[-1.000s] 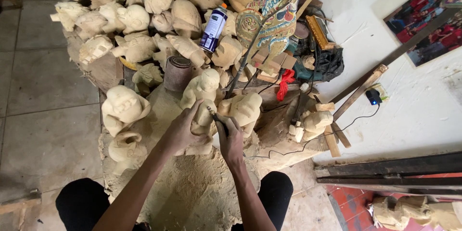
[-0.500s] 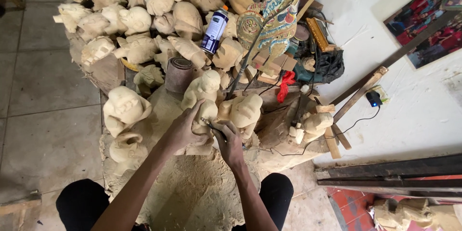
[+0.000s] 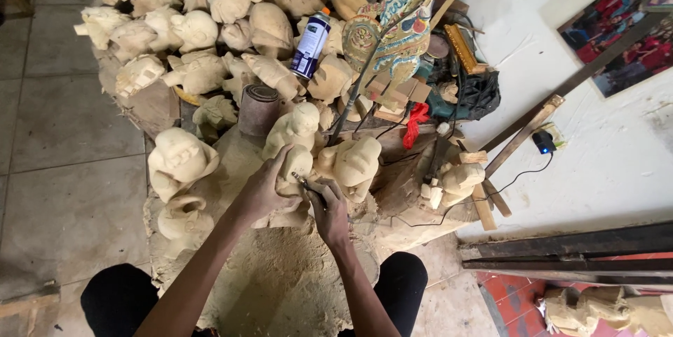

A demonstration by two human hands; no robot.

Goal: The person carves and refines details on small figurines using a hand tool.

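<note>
Hands barely shifted: left hand (image 3: 265, 190) grips carving (image 3: 294, 169), right hand (image 3: 328, 209) pinches half-hidden tool (image 3: 306, 186).

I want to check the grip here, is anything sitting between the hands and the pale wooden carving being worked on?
Nothing visible does. The left hand is wrapped directly on the pale wooden carving, and the right hand presses a thin dark tool against it. Other carved figures stand close on both sides, but none comes between.

Blue-white spray can (image 3: 310, 44) among carvings
</note>
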